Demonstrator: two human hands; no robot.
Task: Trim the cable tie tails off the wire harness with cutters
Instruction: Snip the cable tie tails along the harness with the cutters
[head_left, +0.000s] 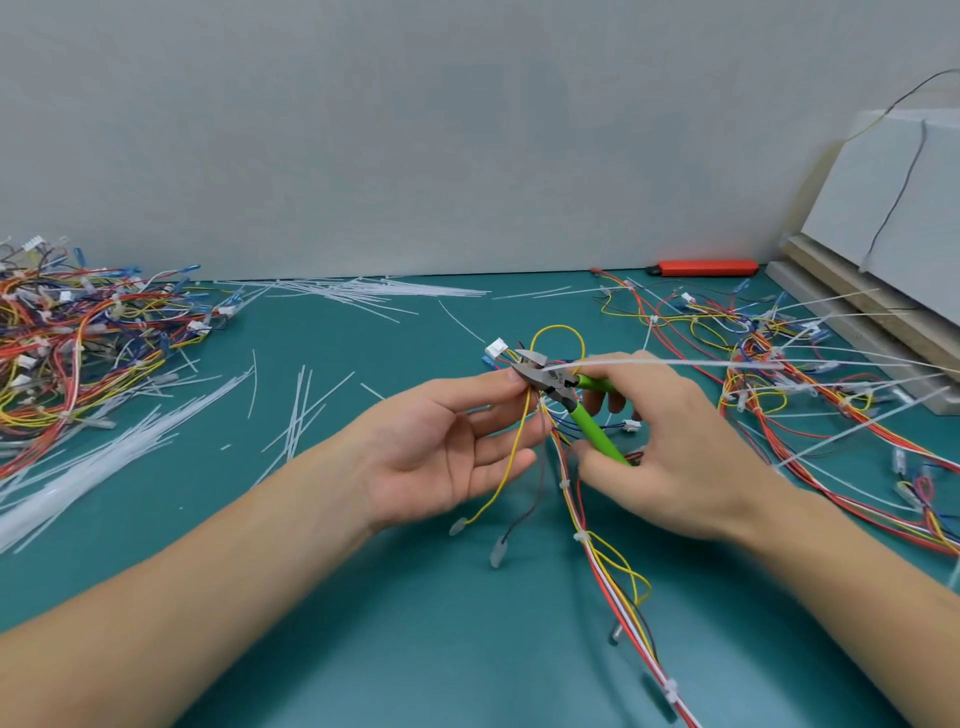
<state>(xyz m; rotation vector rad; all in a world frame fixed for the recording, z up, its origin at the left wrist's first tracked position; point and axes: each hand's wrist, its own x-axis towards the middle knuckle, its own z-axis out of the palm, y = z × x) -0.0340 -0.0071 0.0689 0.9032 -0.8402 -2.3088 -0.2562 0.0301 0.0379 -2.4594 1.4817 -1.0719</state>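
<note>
Gripping green cutters (582, 410), right hand (670, 447); left hand (447, 441) pinching wire harness (587, 540) between both.

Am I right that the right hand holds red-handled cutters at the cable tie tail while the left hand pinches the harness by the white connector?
Not quite: the head view shows the cutters have green handles, not red. The rest stands: the right hand holds them at the cable tie tail, while the left hand pinches the harness by the white connector.
</note>
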